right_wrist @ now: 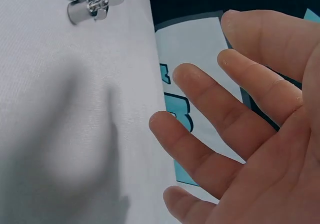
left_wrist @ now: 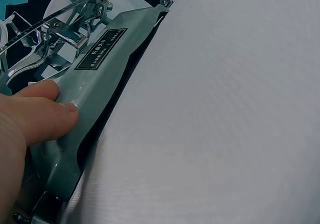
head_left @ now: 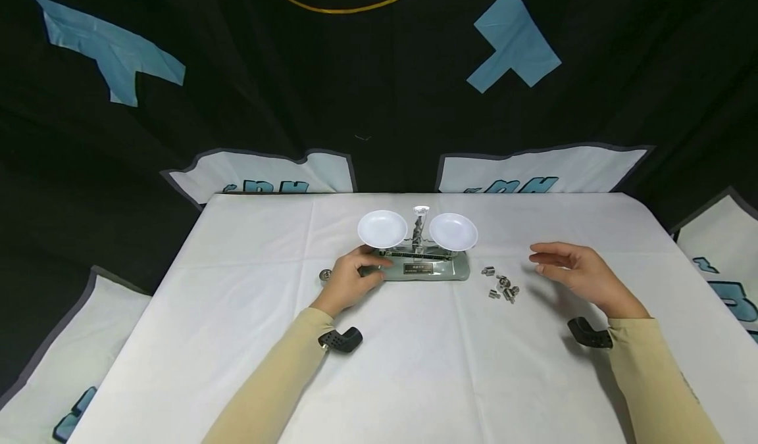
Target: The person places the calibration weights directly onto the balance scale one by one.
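While the left hand (head_left: 351,279) grips the balance scale (head_left: 417,269) near the far edge of the table (head_left: 403,365), the right hand (head_left: 577,276), fingers apart, hovers in open room right of the metal weights (head_left: 504,282).

a grey-green balance (head_left: 441,271) stands upright, two white pans (head_left: 381,229) on top; small silver weights (head_left: 504,282) lie to its right.

The table (head_left: 403,365) is white on top and a bit creased. A green scale (head_left: 438,271) with two white plates (head_left: 453,231) stands in the middle, toward the far side. Small metal weights (head_left: 504,283) lie right of it; a round metal piece (head_left: 325,275) sits left.
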A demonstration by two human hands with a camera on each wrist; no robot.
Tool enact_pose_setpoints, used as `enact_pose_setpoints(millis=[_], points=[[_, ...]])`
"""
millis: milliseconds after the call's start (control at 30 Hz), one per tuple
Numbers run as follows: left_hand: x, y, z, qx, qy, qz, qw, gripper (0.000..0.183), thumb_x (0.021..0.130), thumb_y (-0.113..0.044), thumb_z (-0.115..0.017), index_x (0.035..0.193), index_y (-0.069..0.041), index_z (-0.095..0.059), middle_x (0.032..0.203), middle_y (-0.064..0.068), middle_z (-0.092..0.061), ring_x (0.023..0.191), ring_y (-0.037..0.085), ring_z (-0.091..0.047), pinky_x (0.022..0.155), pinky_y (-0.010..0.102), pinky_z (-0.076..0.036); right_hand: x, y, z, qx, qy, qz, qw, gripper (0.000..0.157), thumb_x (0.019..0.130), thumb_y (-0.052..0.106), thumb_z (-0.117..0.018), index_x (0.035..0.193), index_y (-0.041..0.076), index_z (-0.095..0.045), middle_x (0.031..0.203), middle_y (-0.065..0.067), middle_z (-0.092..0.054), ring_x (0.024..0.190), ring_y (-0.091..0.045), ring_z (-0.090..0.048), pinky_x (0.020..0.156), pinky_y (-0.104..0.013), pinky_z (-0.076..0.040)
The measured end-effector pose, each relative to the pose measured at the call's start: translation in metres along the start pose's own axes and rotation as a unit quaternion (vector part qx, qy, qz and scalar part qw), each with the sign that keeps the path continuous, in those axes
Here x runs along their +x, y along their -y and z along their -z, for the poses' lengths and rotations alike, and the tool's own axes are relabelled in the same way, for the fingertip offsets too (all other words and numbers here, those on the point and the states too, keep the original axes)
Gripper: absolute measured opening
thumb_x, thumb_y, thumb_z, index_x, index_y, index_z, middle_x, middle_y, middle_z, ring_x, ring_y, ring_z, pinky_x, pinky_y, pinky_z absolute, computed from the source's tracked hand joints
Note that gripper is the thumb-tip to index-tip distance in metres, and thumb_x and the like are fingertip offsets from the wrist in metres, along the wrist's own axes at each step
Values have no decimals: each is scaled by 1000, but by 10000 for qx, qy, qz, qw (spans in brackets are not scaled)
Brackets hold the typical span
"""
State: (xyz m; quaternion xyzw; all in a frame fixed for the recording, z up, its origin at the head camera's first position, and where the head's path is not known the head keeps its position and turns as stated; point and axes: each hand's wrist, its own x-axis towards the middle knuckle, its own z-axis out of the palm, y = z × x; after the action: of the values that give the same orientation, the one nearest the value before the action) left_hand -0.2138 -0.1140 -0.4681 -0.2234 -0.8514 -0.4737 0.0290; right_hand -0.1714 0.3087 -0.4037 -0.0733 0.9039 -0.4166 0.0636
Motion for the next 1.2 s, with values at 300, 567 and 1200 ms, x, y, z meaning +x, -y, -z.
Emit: enact_pose_setpoints(millis=[300, 567, 1200], points=[[1, 0, -1, 13, 1, 19, 10000, 23, 84, -5, -73, 105, -9, -80, 142, 16, -62, 139, 36, -54, 117, 52, -43, 2, -3, -5, 50, 120, -35, 9999, 47, 99, 19, -65, 140, -2, -57, 135, -25, -65, 103, 18, -57, 85, -8, -47], [0, 0, -1, 71, -26, 87, 9999, 23, 83, -5, -73, 104, -9, -81, 141, 16, -63, 138, 35, -55, 116, 52, -45, 5, -3, -14, 84, 259, -150, 9995, 47, 97, 17, -68, 139, -1, -59, 131, -23, -68, 101, 14, -58, 83, -14, -51], [1, 2, -2, 93, -13, 153, 9998, 22, 83, -6, -73, 104, -10, -80, 143, 16, -62, 139, 35, -54, 116, 51, -45, 9, -11, -31, -64, 585, -293, 9978, 32, 86, 4, -73, 117, -5, -69, 99, -12, -71, 84, -9, -61, 66, -21, -53]])
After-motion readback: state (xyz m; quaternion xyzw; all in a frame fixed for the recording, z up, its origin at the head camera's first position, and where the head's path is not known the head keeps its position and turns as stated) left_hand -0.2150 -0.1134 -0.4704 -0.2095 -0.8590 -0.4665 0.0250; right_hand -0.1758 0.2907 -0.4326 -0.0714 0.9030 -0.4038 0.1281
